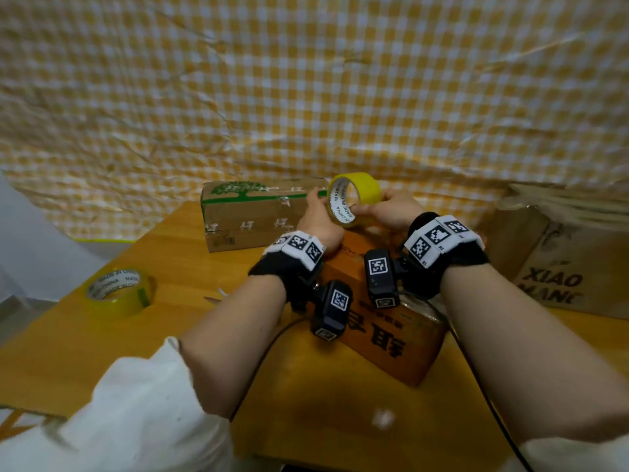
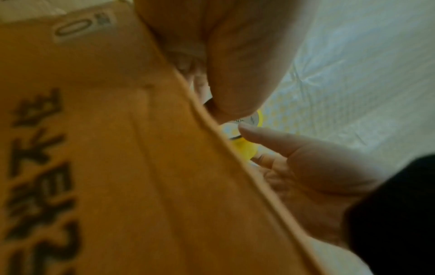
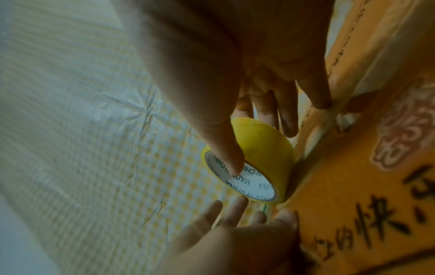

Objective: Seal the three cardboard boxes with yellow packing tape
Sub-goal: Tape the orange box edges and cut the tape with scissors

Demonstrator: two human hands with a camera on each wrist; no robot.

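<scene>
A yellow tape roll (image 1: 367, 185) is held up above the far end of an orange cardboard box (image 1: 391, 342) with black characters. My right hand (image 1: 386, 208) grips the roll (image 3: 266, 148), thumb inside the white core and fingers over the yellow outside. My left hand (image 1: 321, 214) reaches in from the other side; its fingers (image 3: 240, 203) are extended and touch the roll's rim. In the left wrist view the roll (image 2: 246, 150) peeks past the orange box's edge (image 2: 105, 167). A box with green print (image 1: 252, 216) lies behind. A brown box (image 1: 565, 264) stands at the right.
A second yellow tape roll (image 1: 117, 292) lies flat on the wooden table (image 1: 170, 260) at the left. A small pale object (image 1: 218, 296) lies near my left forearm. A yellow checked cloth (image 1: 306, 97) hangs behind the table. Cables run along both forearms.
</scene>
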